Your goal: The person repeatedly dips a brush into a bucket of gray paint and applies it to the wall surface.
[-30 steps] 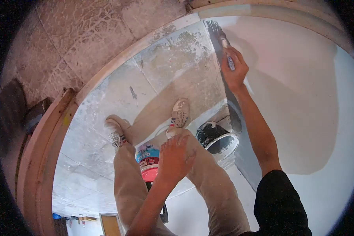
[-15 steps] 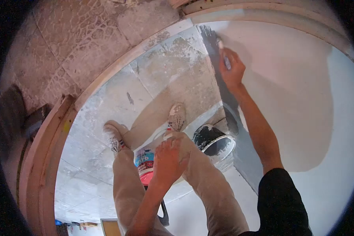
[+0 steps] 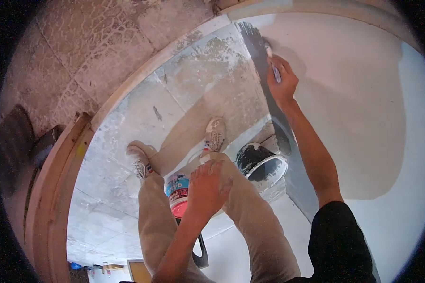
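Note:
My right hand (image 3: 282, 80) is closed around a paintbrush (image 3: 276, 73). Its head meets the dark grey painted strip (image 3: 255, 42) along the bottom of the pale wall (image 3: 344, 118). Rough, streaky marks end the strip at the far corner. My left hand (image 3: 208, 186) lies over my knee with its fingers stretched out and holds nothing. Just beside it, partly covered by my hand and leg, is a printed blue and red paint bucket (image 3: 177, 189). Between my leg and the wall stands a black bucket (image 3: 250, 155) with a pale, paint-smeared rim.
Tiled floor (image 3: 174, 94) with white paint smears lies under my shoes (image 3: 215, 134). A raised ledge (image 3: 174, 54) borders the tiles, with patterned paving (image 3: 94, 47) beyond it. A black handle-like piece (image 3: 200, 257) shows below my left forearm.
The view has shifted slightly. My right hand still grips the brush near the far end of the grey strip, and my left hand stays over my knee.

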Demonstrator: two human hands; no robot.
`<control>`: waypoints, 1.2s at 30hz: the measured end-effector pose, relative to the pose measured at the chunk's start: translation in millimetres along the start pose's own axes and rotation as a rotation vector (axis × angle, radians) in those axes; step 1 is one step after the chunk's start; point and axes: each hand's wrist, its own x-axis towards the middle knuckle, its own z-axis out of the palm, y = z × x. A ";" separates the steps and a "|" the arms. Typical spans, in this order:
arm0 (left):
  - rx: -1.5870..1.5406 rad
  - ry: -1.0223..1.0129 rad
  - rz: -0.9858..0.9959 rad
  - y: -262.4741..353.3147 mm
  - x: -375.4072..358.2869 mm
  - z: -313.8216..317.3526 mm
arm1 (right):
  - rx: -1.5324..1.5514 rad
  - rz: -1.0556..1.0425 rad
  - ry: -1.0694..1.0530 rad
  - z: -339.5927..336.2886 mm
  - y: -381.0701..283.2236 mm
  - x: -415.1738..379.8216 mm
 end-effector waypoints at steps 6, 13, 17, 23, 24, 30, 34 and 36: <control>-0.001 -0.004 0.007 2.5 0.9 0.0 | 0.066 -0.020 -0.083 39.5 19.1 -8.6; 0.039 0.031 0.051 -0.5 -1.4 14.7 | 0.019 0.061 0.035 35.8 9.0 -12.5; -0.006 0.022 0.059 3.5 1.1 11.4 | 0.057 -0.058 0.048 30.8 2.2 -15.2; 0.003 0.009 0.046 4.4 -0.3 9.9 | -0.021 -0.009 -0.101 43.6 -4.9 -12.0; -0.007 -0.017 0.051 4.5 -0.7 9.1 | -0.011 -0.048 -0.138 42.7 -5.4 -14.9; 0.004 -0.011 0.024 3.8 -0.2 0.7 | -0.090 0.033 -0.116 52.6 13.3 -0.4; -0.033 0.016 0.047 1.4 -1.4 1.5 | -0.116 0.056 -0.115 42.3 9.0 -1.4; -0.046 0.020 0.030 -1.0 -0.5 1.6 | -0.099 0.103 -0.105 45.5 1.3 0.4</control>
